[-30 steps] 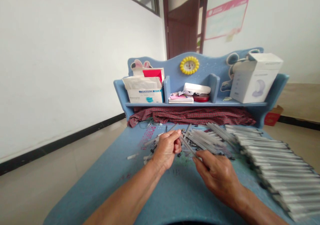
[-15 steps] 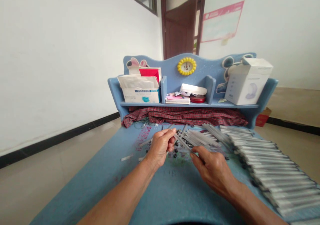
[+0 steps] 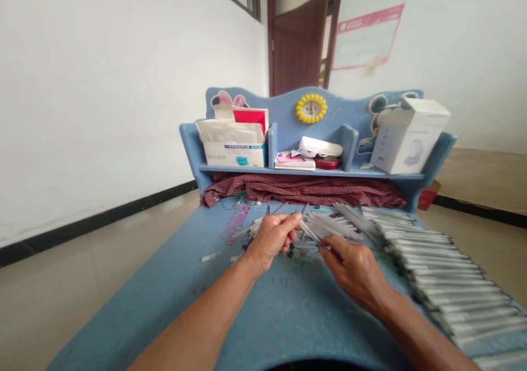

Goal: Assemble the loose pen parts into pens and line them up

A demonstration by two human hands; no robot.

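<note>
Between my hands is a slim translucent pen barrel (image 3: 310, 231), slanting down to the right. My left hand (image 3: 274, 237) is closed at its upper end, thumb and fingers pinched together; any small part at the fingertips is hidden. My right hand (image 3: 349, 261) grips the lower end between thumb and fingers. Just behind lies a pile of similar clear barrels (image 3: 335, 225). Small black pieces (image 3: 291, 248) are scattered beneath my left hand. At the right, a long row of pens with dark ends (image 3: 444, 272) lies side by side.
A blue desk (image 3: 173, 283) carries everything. Across its back stands a shelf (image 3: 317, 172) with a mask box (image 3: 234, 154), a yellow clock (image 3: 311, 108) and a white carton (image 3: 405, 140). Checked cloth (image 3: 304, 189) is bunched below. A short white piece (image 3: 211, 257) lies left.
Both hands have shifted slightly right in view, and the gap between them is a little smaller. The pen barrel stays held in both. The view itself has moved slightly.
</note>
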